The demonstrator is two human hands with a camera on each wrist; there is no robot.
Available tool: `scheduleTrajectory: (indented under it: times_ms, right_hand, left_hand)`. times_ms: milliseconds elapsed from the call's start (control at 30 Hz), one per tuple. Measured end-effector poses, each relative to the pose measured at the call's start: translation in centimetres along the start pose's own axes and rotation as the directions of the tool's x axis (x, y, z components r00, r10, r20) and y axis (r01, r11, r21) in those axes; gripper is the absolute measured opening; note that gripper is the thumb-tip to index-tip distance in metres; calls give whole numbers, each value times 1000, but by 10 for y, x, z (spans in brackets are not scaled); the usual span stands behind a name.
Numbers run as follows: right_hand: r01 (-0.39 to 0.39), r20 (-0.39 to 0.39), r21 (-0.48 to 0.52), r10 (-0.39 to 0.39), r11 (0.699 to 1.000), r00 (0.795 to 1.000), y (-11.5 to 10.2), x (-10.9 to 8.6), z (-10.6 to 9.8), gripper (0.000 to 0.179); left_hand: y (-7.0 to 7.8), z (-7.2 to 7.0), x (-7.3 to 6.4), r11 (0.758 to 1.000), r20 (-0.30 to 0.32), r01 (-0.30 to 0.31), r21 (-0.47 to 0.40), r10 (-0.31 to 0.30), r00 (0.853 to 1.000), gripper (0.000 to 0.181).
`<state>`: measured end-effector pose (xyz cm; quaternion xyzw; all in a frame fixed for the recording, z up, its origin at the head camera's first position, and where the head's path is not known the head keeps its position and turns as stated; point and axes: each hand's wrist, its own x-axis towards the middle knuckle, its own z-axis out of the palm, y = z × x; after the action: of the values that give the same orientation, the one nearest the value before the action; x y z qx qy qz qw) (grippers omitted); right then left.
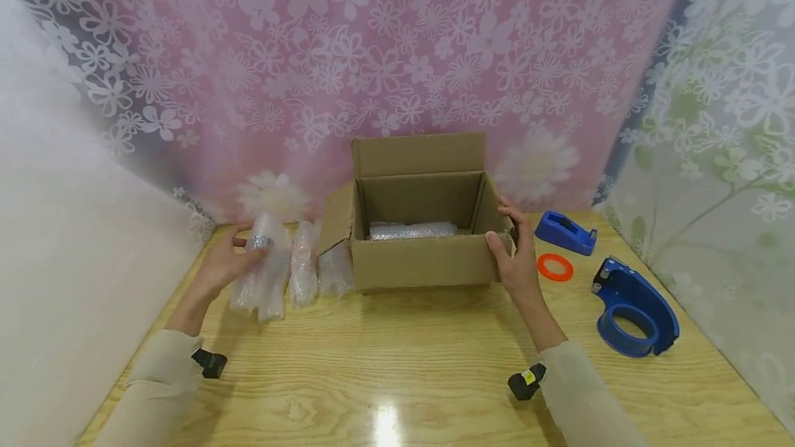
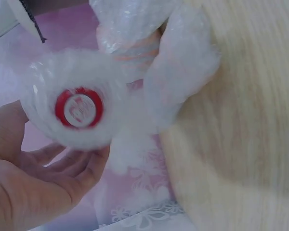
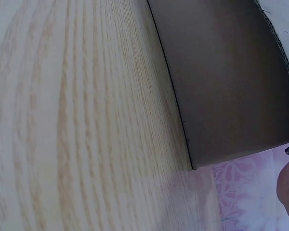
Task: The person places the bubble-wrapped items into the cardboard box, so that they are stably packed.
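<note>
At the left, my left hand (image 1: 225, 262) grips a bubble-wrapped bundle (image 2: 77, 103). A red ring with a pale centre shows through its round end in the left wrist view. Other bubble-wrapped bundles (image 1: 304, 264) lie right beside it, some with orange tints under the wrap. An open cardboard box (image 1: 425, 264) stands at the back centre, its back flap (image 1: 422, 155) up and its left flap (image 1: 336, 218) folded outward. Inside lies another wrapped bundle (image 1: 413, 230). My right hand (image 1: 518, 261) holds the box's front right corner, thumb at the front rim and fingers along the right side.
Right of the box are a small blue tape dispenser (image 1: 566, 232), a flat orange ring (image 1: 555, 267) and a larger blue tape dispenser (image 1: 636, 316). Floral sheeting (image 1: 422, 54) hangs behind the wooden table (image 1: 373, 357), and more sheeting borders both sides.
</note>
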<state>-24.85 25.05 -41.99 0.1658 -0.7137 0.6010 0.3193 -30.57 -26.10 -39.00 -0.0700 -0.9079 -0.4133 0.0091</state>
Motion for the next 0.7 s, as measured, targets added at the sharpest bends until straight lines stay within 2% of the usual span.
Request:
scheduleTrajectory:
  times_ms: [133,267,367,500,700]
  right_hand:
    - [7,4,-2,-7,1000,1000,0,0,0,47]
    - [16,3,6,-16,1000,1000,-1,0,0,47]
    - [17,1,11,-17,1000,1000,0,1,0,47]
    - [16,1,10,-16,1000,1000,1,1,-1,46]
    - [25,1,7,-25,1000,1000,0,-1,0,46]
  left_hand:
    - [7,-4,0,999,-12,-32,21,32,999,82]
    - [21,-7,3,997,-8,-42,63,42,999,85]
    - [35,-8,5,995,-9,-56,79,57,998,84]
    - [56,-8,6,995,-17,-87,48,88,996,79]
    - [89,-6,1,992,-18,-118,53,119,993,68]
